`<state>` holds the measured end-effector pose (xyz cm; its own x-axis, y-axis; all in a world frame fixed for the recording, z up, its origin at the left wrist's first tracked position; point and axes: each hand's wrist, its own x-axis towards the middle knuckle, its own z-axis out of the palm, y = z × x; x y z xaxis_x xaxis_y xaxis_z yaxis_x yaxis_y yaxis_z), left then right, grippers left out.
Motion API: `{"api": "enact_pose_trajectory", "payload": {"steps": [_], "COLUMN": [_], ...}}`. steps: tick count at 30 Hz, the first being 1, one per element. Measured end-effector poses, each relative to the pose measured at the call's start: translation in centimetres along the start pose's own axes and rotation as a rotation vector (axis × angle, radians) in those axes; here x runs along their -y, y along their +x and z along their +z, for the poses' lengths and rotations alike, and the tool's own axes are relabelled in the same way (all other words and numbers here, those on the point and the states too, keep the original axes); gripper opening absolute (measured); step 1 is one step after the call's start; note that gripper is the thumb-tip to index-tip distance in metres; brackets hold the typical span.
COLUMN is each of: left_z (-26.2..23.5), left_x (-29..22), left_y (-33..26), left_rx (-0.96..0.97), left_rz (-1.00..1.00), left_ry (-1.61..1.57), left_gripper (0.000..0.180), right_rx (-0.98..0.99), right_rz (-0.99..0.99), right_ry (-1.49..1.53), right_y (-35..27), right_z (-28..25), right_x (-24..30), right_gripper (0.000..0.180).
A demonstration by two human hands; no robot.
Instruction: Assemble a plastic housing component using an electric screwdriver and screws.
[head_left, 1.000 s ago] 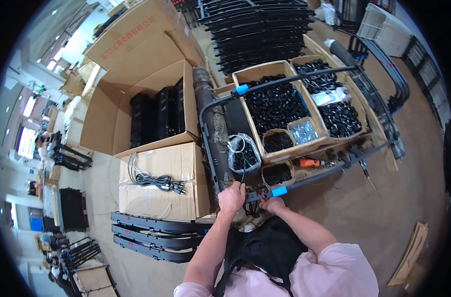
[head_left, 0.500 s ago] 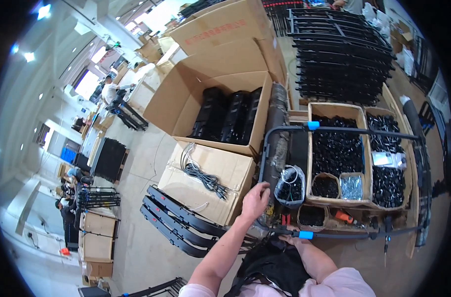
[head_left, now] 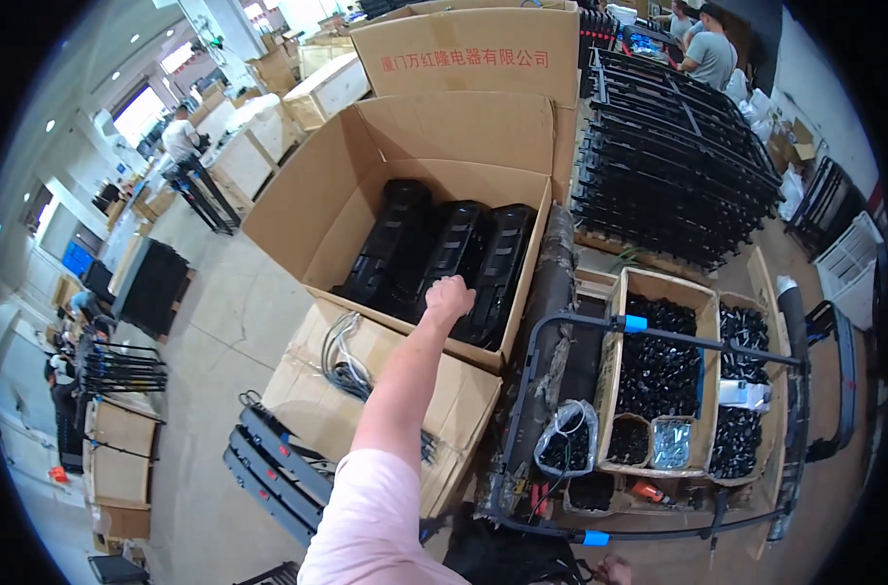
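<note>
My left hand (head_left: 451, 297) is stretched forward over the large open carton (head_left: 317, 219), with its fingers curled and the tips hidden beneath; whether it touches anything I cannot make out. Long black moulded plastic parts (head_left: 449, 239) lie side by side in that carton, right by the hand. Low at the bottom edge, my right hand (head_left: 615, 570) is small and blurred, near the lower bar of a black tubular frame (head_left: 649, 534) with blue tape wraps (head_left: 635, 324). A black bag or cloth (head_left: 512, 556) hangs in front of me.
Trays of small black parts (head_left: 658, 361) sit inside the frame's outline, beside an orange-handled tool (head_left: 649, 490). A closed carton (head_left: 298, 370) carries a coiled cable (head_left: 345, 366). Curved black covers (head_left: 278, 463) stand left of it. Black frames (head_left: 668, 166) are stacked at the back; other people work farther off.
My left hand has left the tubular frame's side and reached forward over the open carton. My right hand has dropped to the lower edge. The view has shifted.
</note>
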<state>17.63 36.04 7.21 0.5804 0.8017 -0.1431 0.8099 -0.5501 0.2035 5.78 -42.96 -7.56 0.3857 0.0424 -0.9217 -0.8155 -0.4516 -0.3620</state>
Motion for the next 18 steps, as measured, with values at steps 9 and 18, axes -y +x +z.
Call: {"api": "enact_pose_trajectory", "payload": {"steps": [9, 18], "left_z": [9.3, 7.5], "left_x": [-7.1, -9.2], "left_y": [4.3, 1.7], "left_rx": [0.190, -0.257], "left_rz": [0.096, 0.217], "left_ry": [0.116, 0.079], "left_gripper": [0.051, 0.020], "right_rx": [-0.070, -0.181], "right_rz": [-0.201, -0.409], "right_ry": [0.067, -0.402], "right_y": [-7.1, -16.9], "right_z": [1.2, -0.6], "right_x": [0.1, 10.7], "right_gripper": [0.044, 0.049]}}
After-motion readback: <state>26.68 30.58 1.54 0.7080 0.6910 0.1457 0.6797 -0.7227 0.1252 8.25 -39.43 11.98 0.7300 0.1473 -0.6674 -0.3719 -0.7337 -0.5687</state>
